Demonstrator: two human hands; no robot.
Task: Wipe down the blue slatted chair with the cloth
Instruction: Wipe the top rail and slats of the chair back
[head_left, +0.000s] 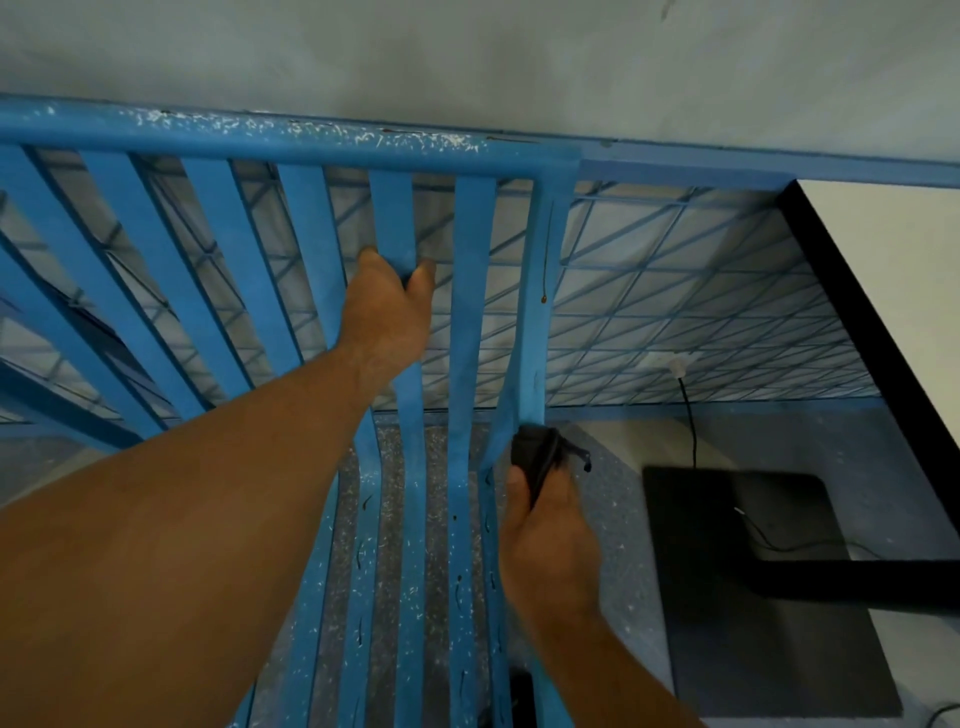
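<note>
Pressing against the blue slatted chair (260, 136), a dark cloth (535, 453) is clutched by the right hand (548, 535); a back slat (392, 218) is gripped by the left hand (387, 312).

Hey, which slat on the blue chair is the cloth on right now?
The rightmost slat, with the dark drip streak; the right hand holds the cloth against its lower bend.
</note>
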